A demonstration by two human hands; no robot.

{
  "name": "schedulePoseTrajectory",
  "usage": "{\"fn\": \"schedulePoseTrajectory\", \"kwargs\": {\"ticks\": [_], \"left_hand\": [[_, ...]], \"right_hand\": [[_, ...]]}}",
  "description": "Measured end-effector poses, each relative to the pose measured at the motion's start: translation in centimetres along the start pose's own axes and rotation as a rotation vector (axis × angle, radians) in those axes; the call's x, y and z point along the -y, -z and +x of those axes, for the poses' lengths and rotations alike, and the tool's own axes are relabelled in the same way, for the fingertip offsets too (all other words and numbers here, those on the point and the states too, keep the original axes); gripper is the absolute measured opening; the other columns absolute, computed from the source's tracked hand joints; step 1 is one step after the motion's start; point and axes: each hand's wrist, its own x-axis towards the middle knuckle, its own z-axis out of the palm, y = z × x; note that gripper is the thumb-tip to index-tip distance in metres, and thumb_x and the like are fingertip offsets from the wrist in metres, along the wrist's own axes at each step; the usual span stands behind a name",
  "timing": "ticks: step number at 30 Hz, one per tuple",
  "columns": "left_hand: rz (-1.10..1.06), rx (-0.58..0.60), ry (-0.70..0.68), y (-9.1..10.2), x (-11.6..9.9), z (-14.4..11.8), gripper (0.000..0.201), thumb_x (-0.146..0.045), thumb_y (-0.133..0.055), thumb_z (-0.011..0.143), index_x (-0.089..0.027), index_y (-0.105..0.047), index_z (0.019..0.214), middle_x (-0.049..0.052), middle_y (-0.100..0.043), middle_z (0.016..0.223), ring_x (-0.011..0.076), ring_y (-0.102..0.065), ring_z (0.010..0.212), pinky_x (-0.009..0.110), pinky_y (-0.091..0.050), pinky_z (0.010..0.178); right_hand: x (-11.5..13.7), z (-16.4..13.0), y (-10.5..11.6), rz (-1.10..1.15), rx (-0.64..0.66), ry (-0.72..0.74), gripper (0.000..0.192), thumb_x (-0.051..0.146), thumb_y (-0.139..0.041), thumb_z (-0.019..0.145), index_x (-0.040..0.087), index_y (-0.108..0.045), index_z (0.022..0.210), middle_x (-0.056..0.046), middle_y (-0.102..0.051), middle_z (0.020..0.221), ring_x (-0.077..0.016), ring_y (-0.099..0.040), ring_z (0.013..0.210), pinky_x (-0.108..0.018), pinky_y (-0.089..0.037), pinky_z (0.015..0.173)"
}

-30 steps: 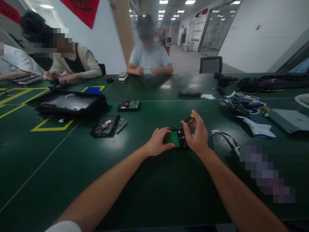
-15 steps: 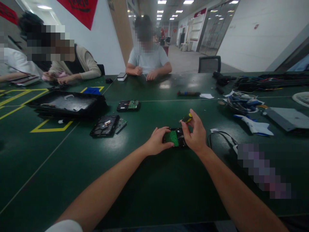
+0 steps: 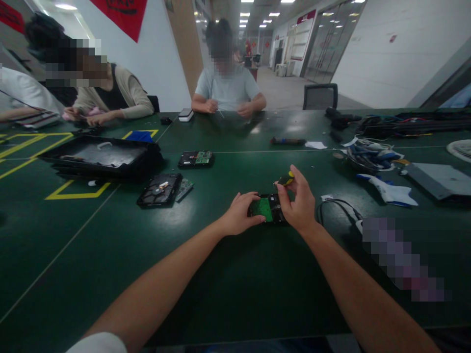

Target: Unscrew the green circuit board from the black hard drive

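On the green table lies a hard drive (image 3: 265,210) with its green circuit board facing up. My left hand (image 3: 239,214) grips its left end, fingers on the far edge and thumb on the near edge. Between the thumb and fingers of my right hand (image 3: 299,208) is a small black-and-yellow screwdriver (image 3: 287,180), held over the drive's right end. That end is partly hidden by the right hand, and I cannot make out whether the screwdriver's tip touches a screw.
To the left are an opened hard drive (image 3: 160,190), a loose circuit board (image 3: 184,189), another hard drive (image 3: 195,159) and black trays (image 3: 103,157). A cable (image 3: 340,202), a glove (image 3: 388,190) and a grey metal box (image 3: 437,180) lie right. Co-workers sit across.
My hands, the hard drive and the screwdriver keep nearly the same place. Across the table, a co-worker's hands have moved farther apart. The view has shifted slightly.
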Motion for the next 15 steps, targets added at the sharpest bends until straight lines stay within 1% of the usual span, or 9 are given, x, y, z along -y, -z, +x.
{"fn": "schedulePoseTrajectory", "kwargs": {"ticks": [4,8,15], "left_hand": [[0.008,-0.004,0.002,-0.11,0.11,0.06,0.065,-0.052,-0.073,0.087,-0.025,-0.051,0.142,0.014,-0.048,0.157,0.0347,-0.041,0.15,0.066,-0.014,0.127],[0.007,-0.004,0.001,-0.18,0.18,0.11,0.065,-0.052,-0.072,0.087,-0.024,-0.051,0.142,0.014,-0.048,0.158,0.0338,-0.04,0.15,0.065,-0.013,0.128],[0.005,0.006,0.006,0.05,-0.1,0.01,0.064,-0.051,-0.072,0.088,-0.025,-0.05,0.143,0.014,-0.046,0.16,0.0337,-0.04,0.151,0.064,-0.013,0.128]], "right_hand": [[-0.1,0.0,-0.12,-0.012,0.004,0.015,0.063,0.034,-0.055,0.101,0.028,-0.032,0.159,-0.015,-0.057,0.145,-0.0256,-0.073,0.103,-0.047,-0.065,0.092],[-0.24,0.03,-0.3,-0.031,-0.03,0.048,0.064,0.034,-0.057,0.101,0.028,-0.033,0.159,-0.015,-0.06,0.14,-0.0245,-0.073,0.098,-0.046,-0.065,0.09],[-0.28,0.06,-0.36,-0.056,-0.064,0.072,0.065,0.036,-0.063,0.099,0.032,-0.036,0.157,-0.012,-0.062,0.138,-0.0224,-0.072,0.091,-0.044,-0.067,0.085]]}}
